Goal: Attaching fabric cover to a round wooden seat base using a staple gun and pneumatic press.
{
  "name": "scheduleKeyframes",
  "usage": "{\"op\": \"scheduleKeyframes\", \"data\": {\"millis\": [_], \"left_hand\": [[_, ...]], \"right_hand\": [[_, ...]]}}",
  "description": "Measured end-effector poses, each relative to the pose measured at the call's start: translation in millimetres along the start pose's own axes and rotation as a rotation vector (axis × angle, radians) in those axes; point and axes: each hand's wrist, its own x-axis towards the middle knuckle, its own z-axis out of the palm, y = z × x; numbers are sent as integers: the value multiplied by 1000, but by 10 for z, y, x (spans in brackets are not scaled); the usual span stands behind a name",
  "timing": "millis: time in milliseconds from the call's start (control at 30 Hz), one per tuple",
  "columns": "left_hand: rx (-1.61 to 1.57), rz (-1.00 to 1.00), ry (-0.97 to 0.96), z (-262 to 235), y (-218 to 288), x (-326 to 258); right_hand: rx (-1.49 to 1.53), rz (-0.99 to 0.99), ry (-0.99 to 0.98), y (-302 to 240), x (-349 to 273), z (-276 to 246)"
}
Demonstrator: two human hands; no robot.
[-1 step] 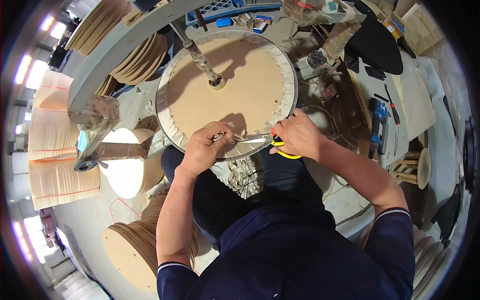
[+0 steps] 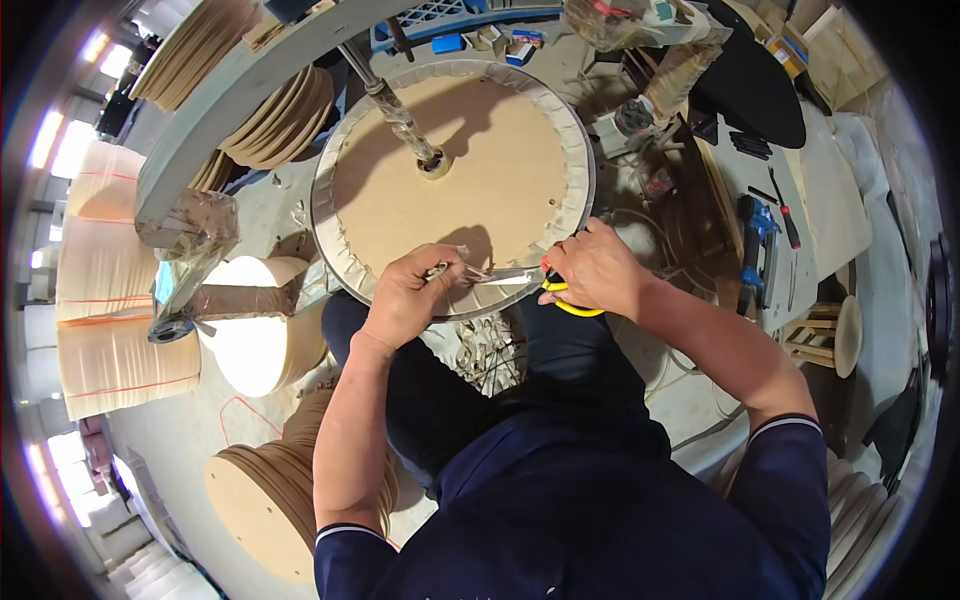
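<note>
A round wooden board [image 2: 490, 200] lies before me, with pale fabric [image 2: 577, 150] folded and pleated over its rim. My right hand [image 2: 602, 268] is closed around a pair of scissors [image 2: 556, 287] with yellow and red handles. Their blades point left along the near rim, at the fabric edge. Opposite them, my left hand [image 2: 405, 295] pinches a strip of the pale fabric [image 2: 474, 274] close to the blade tips. Whether the blades are cutting into the strip cannot be made out. A plastic-wrapped metal rod [image 2: 402, 122] meets the board at its centre hole.
Fabric scraps [image 2: 488, 350] lie below the board between my knees. Stacked wooden discs [image 2: 262, 505] stand at lower left. On the right-hand bench are a blue staple gun [image 2: 757, 245] and a red-handled screwdriver [image 2: 790, 228]. A curved grey frame [image 2: 215, 110] arches at upper left.
</note>
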Motion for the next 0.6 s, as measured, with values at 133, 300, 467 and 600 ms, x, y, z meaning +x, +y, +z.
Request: {"op": "scheduleKeyframes", "data": {"millis": [133,300,467,600], "left_hand": [[-306,-270,90,-79,64,-4],[-387,-329,114,-76,258,-40],[-329,-198,181,-55,211,-54],[-408,-299,147,-117,218,-87]], "right_hand": [[-80,10,-176,36,-43,-22],[-55,-24,114,-79,-55,-141],[36,62,91,-216,-8,30],[20,180,66,-221,-58,23]]}}
